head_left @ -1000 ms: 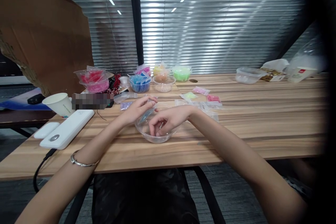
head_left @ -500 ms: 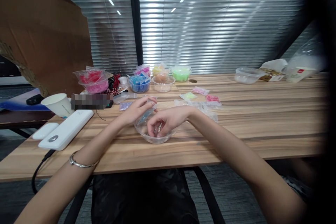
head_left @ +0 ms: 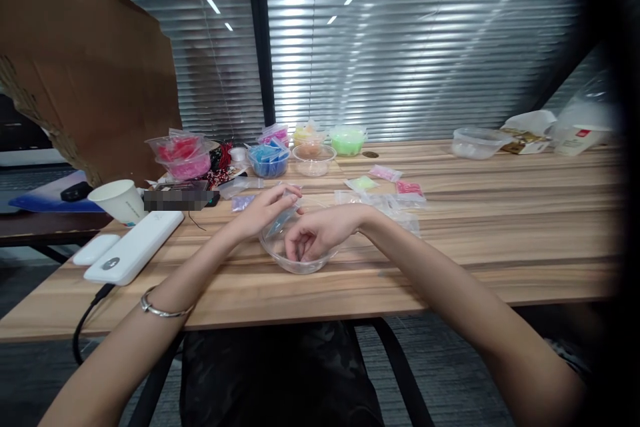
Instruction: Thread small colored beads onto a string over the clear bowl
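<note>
In front of me on the table stands a clear plastic bowl (head_left: 300, 267). My left hand (head_left: 267, 210) lies over its far left rim, fingers stretched out towards the right. Under that hand, at the bowl's left side, a bluish clear bag (head_left: 281, 221) shows in part. My right hand (head_left: 323, 233) reaches down into the bowl from the right with its wrist bent. Its fingers are curled and pinched together near the bottom; whatever is between the fingertips is too small to make out. Beyond the left hand lies a small bag of purple beads (head_left: 243, 203).
Small bags with green (head_left: 363, 183), pink (head_left: 385, 173) and red contents (head_left: 409, 188) lie beyond the bowl, beside clear bags (head_left: 395, 208). Tubs of blue (head_left: 269, 163) and green bags (head_left: 349, 141) stand behind. A paper cup (head_left: 117, 201) and white power bank (head_left: 135, 250) are at left.
The whole view has shifted slightly, so things appear a little further right. Both hands keep their places at the bowl; the right fingers have moved slightly inside it.
</note>
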`<state>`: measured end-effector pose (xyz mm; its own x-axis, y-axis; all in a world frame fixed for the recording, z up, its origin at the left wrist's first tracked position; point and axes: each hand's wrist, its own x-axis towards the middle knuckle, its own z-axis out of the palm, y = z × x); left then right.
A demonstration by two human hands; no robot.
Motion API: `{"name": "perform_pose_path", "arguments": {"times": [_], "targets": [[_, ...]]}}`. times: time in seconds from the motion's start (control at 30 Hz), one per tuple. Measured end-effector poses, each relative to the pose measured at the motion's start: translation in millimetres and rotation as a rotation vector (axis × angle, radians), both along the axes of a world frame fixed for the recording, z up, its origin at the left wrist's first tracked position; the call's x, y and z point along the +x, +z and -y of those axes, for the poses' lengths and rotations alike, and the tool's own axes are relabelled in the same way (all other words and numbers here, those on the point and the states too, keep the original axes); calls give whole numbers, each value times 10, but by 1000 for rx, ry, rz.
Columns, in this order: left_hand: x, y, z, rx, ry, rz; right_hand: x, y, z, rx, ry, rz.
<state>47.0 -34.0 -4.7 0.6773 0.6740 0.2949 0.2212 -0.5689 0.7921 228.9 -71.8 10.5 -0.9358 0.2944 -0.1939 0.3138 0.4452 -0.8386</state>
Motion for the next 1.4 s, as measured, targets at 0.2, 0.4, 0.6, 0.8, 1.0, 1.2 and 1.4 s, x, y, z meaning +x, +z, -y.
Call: {"name": "perform_pose_path", "arguments": {"times": [0.2,0.4,0.6,0.8,1.0,1.2,1.4], "targets": [[-7,-9,-2,-49,-17,14,-17,31,31,23,7,-5],[-19,-16,-23,-5,8,3,-12,-1,14,139,-43,-37],[-23,-9,-27,13,18,-5,-9,-65,-47,176,-51,-91],[-24,26,-21,35,12,-10,2,-59,-60,126,-263,-271],[-50,13,-46,3,90,-13,41,-38,-68,44,-398,-514],[-79,-20,-75,9,104,-24,46,-83,-112,-69,-569,-745],[-58,-12,-79,-27,41,12,37,-155,-198,-109,-693,-905]]}}
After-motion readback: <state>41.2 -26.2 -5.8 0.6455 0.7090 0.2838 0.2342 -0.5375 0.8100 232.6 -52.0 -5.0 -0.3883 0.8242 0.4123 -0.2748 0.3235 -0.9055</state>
